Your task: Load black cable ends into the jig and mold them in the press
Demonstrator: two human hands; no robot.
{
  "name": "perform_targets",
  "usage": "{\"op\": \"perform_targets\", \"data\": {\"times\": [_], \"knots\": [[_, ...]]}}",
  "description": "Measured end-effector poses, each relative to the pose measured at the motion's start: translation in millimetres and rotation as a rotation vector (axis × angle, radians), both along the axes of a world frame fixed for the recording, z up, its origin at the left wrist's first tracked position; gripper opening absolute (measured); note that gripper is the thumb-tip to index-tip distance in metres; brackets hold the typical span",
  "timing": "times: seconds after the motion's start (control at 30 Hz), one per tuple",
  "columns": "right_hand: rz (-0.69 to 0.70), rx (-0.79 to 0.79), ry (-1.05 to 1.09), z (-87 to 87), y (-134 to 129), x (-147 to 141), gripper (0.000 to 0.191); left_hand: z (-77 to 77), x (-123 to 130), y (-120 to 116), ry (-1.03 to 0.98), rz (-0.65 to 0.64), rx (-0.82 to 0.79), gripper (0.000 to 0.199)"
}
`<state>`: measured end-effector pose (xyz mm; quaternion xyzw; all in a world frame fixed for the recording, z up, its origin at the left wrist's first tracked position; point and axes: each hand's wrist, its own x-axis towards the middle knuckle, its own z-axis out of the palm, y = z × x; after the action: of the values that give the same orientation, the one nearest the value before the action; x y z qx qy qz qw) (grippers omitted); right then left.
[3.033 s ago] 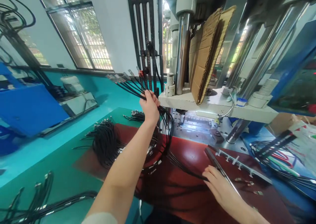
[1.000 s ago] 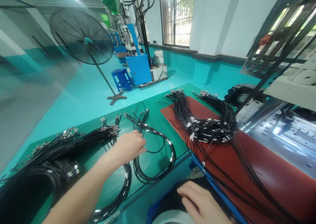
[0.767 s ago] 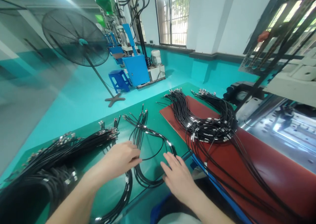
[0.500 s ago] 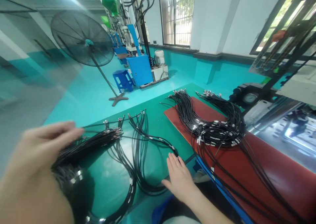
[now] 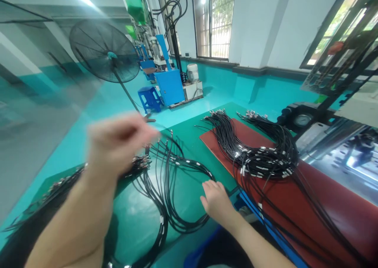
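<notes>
My left hand [image 5: 124, 142] is raised over the green table [image 5: 132, 209], smeared by motion, its fingers closed on the end of a black cable [image 5: 174, 142] that arcs to the right. Below and behind it lies a thick pile of black cables [image 5: 38, 220]. My right hand [image 5: 217, 199] rests at the table's near edge, its fingers bent over the end of a looped bundle of black cables [image 5: 189, 161] with white tags; what lies under the palm is hidden. More cables [image 5: 162, 220] curve across the middle of the table.
A red board [image 5: 319, 193] on the right bears a large coil of tagged black cables [image 5: 265, 161]. Beyond it stands a machine with a gauge [image 5: 301, 120]. A floor fan [image 5: 104, 51], a blue stool [image 5: 150, 98] and a blue cabinet [image 5: 169, 86] stand behind the table.
My left hand has moved right, from over the left cable pile to above the table's back edge, drawing a cable along. My right hand has stayed near the same place, its fingers more bent.
</notes>
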<state>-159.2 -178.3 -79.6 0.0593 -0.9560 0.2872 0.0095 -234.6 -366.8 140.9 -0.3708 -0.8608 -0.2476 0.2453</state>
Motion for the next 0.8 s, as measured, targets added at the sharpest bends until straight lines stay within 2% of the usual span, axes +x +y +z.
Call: {"op": "perform_targets", "data": {"times": [0.03,0.07,0.13,0.17,0.2,0.27,0.3,0.33,0.37,0.43,0.47,0.5,0.53,0.6,0.67,0.73,0.8], "knots": [[0.004,-0.125,0.003,4.5,1,1,0.04,-10.5,15,13,-0.034,-0.182,-0.033,0.042],[0.025,-0.287,-0.013,9.1,2,4,0.046,-23.3,30,23,-0.073,-0.302,-0.152,0.038],[0.107,-0.626,-0.081,17.5,2,11,0.067,-51.8,57,38,-0.167,-0.424,-0.424,0.035],[0.166,-0.737,-0.114,21.1,2,15,0.072,-65.5,68,41,-0.201,-0.471,-0.517,0.036],[0.204,-0.779,-0.126,24.3,2,20,0.067,-77.8,77,41,-0.232,-0.511,-0.569,0.036],[0.174,-0.711,-0.097,30.4,4,28,0.039,-97.0,84,33,-0.326,-0.547,-0.54,0.03],[0.127,-0.663,-0.089,33.5,7,31,0.03,-104.7,82,25,-0.397,-0.521,-0.461,0.028],[0.07,-0.647,-0.103,36.9,9,32,0.032,-112.1,76,15,-0.476,-0.452,-0.347,0.031],[0.012,-0.678,-0.142,40.3,12,33,0.036,-120.1,67,5,-0.548,-0.332,-0.22,0.036],[-0.067,-0.868,-0.262,47.3,17,32,0.041,-140.4,42,-15,-0.632,0.018,-0.008,0.04],[-0.094,-0.996,-0.312,50.7,19,31,0.041,-153.0,29,-23,-0.627,0.229,0.012,0.039],[-0.116,-1.122,-0.341,54.3,19,28,0.041,-166.7,15,-29,-0.614,0.387,-0.031,0.037],[-0.126,-1.229,-0.347,58.3,19,26,0.041,-180.9,3,-32,-0.616,0.487,-0.116,0.039],[-0.12,-1.355,-0.334,70.0,17,21,0.041,-207.1,-15,-29,-0.591,0.589,-0.32,0.055],[-0.091,-1.41,-0.303,89.3,17,18,0.04,-225.9,-27,-21,-0.525,0.637,-0.468,0.06],[-0.038,-1.442,-0.251,116.6,24,19,0.037,-235.9,-35,-12,-0.474,0.633,-0.53,0.05],[0.028,-1.414,-0.19,145.1,37,27,0.034,-239.6,-45,-9,-0.472,0.625,-0.533,0.046]]}}
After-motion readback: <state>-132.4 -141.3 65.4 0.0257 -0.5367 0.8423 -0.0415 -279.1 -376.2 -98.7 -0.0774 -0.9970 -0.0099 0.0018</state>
